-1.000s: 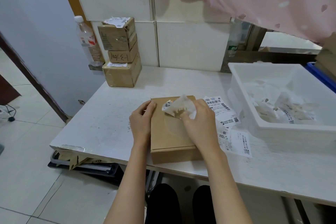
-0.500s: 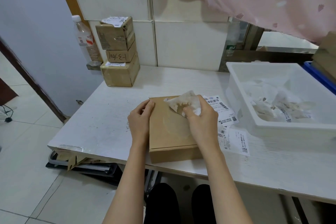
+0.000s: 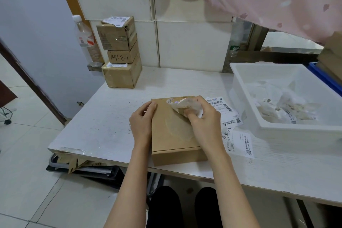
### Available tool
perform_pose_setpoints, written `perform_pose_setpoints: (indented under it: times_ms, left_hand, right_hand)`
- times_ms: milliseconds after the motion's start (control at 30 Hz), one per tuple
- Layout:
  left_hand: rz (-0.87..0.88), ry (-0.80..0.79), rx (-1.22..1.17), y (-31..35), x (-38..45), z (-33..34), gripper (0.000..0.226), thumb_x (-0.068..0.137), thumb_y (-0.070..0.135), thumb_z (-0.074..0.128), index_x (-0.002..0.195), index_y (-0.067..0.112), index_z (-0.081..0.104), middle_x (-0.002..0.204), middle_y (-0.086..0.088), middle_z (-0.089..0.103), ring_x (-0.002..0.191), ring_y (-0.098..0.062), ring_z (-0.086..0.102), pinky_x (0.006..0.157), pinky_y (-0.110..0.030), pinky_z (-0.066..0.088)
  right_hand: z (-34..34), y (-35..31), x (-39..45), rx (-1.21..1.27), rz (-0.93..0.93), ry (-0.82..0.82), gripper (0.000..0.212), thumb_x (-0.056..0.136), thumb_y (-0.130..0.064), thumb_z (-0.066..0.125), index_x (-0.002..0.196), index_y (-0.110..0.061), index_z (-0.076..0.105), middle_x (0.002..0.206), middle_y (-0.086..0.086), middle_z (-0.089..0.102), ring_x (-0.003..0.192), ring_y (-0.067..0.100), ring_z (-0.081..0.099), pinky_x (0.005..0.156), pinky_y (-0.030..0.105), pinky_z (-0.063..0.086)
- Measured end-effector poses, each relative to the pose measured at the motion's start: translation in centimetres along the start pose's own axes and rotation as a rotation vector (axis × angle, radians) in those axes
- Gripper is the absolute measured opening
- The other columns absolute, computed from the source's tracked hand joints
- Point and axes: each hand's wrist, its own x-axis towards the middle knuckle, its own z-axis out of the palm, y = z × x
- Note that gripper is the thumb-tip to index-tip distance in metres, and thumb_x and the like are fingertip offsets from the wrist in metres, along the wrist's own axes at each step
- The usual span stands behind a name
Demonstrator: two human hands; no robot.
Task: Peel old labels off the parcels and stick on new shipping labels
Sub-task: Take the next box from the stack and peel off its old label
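- Now mid-peel: right hand point(image 3: 203, 116) pinches the crumpled old label point(image 3: 183, 104), fingers curled round it, at the far right part of the box point(image 3: 172, 131) top.
- Label looks mostly lifted; whether any corner is still stuck, can't tell.
- Left hand point(image 3: 142, 120) grips the box's left edge, fingers curled over the far left corner, likely bracing it so the pull doesn't drag it.
- Box lies flat on the worktop point(image 3: 111, 116) near its front edge, close to the person for reach.
- Pale patch on the lid marks where the label sat.
- New labels point(image 3: 231, 126) lie just right of the box, partly under the right wrist, handy for sticking next.
- White bin point(image 3: 246, 102) further right holds crumpled paper scraps, probably where the peeled label goes.
- Stack of boxes point(image 3: 120, 53) at far left by the wall, well apart.
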Motion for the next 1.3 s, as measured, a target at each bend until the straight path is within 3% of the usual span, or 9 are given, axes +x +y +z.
perform_pose_setpoints:
  times_ms: [67,200,533,633,733,833,967,1200,1300]
  left_hand:
    - [-0.006,0.006,0.001,0.0,0.1,0.0,0.011,0.092,0.027,0.066,0.100,0.027,0.073,0.089,0.017,0.069,0.082,0.004,0.062,0.071,-0.015,0.045]
    - [-0.002,0.001,0.010,0.0,0.1,0.0,0.011,0.092,0.027,0.066,0.100,0.028,0.073,0.091,0.018,0.068,0.083,0.007,0.061,0.066,-0.008,0.043]
    - [-0.001,0.015,0.036,-0.3,0.4,0.0,0.017,0.092,0.028,0.065,0.106,0.024,0.074,0.096,0.017,0.069,0.091,0.002,0.061,0.073,-0.018,0.043]
    - [-0.012,0.016,0.034,-0.4,0.4,0.0,0.016,0.092,0.029,0.065,0.105,0.025,0.074,0.099,0.016,0.069,0.093,0.002,0.061,0.074,-0.018,0.043]
    - [-0.005,0.019,0.052,-0.5,0.5,0.0,0.016,0.093,0.030,0.064,0.105,0.026,0.074,0.101,0.014,0.069,0.095,0.000,0.061,0.076,-0.020,0.044]
    - [-0.005,0.019,0.056,-0.5,0.6,0.0,0.012,0.093,0.030,0.064,0.101,0.028,0.073,0.102,0.013,0.070,0.097,-0.001,0.061,0.078,-0.021,0.044]
    - [-0.003,0.021,0.058,-0.5,0.6,0.0,0.018,0.093,0.029,0.064,0.106,0.024,0.075,0.105,0.011,0.070,0.097,-0.002,0.062,0.078,-0.021,0.044]
    - [0.009,0.030,0.074,-0.5,0.6,0.0,0.011,0.092,0.029,0.065,0.099,0.029,0.074,0.103,0.009,0.072,0.101,-0.010,0.064,0.086,-0.030,0.049]
    - [0.008,0.024,0.076,-0.6,0.7,0.0,0.010,0.092,0.030,0.065,0.098,0.030,0.074,0.103,0.010,0.072,0.101,-0.009,0.064,0.090,-0.033,0.049]
  right_hand:
    - [0.0,0.0,0.0,-0.009,-0.010,0.003,0.019,0.086,-0.003,0.062,0.083,-0.021,0.065,0.068,-0.026,0.061,0.065,-0.003,0.049,0.059,0.013,0.037]
    - [-0.1,0.0,0.0,0.017,-0.011,0.016,0.022,0.086,-0.004,0.063,0.077,-0.025,0.061,0.067,-0.029,0.060,0.067,-0.006,0.051,0.059,0.011,0.037]
    - [-0.1,-0.2,0.0,0.060,-0.043,-0.030,0.030,0.088,-0.001,0.064,0.073,-0.028,0.061,0.069,-0.027,0.063,0.068,-0.009,0.054,0.061,0.008,0.037]
    - [0.1,0.5,0.1,0.076,-0.041,-0.013,0.021,0.087,-0.003,0.066,0.076,-0.020,0.061,0.073,-0.007,0.064,0.067,0.011,0.053,0.060,0.018,0.036]
    - [0.2,1.0,0.1,0.068,-0.051,-0.037,0.019,0.088,0.000,0.064,0.080,-0.018,0.063,0.082,0.000,0.066,0.083,0.031,0.059,0.065,0.031,0.040]
    - [0.2,0.9,0.1,0.041,-0.069,-0.049,0.021,0.087,0.005,0.061,0.082,-0.015,0.063,0.085,-0.004,0.069,0.085,0.024,0.064,0.073,0.039,0.048]
    - [0.2,0.7,0.1,0.053,-0.067,-0.041,0.021,0.087,0.008,0.059,0.082,-0.012,0.064,0.085,-0.004,0.069,0.085,0.011,0.065,0.077,0.036,0.049]
    - [0.3,0.9,0.3,-0.002,-0.107,-0.067,0.030,0.081,0.013,0.053,0.077,-0.015,0.063,0.080,-0.004,0.066,0.078,0.025,0.061,0.065,0.036,0.044]
    - [0.3,0.9,0.2,0.008,-0.112,-0.067,0.031,0.081,0.014,0.053,0.077,-0.015,0.062,0.080,-0.005,0.066,0.078,0.021,0.062,0.066,0.033,0.044]
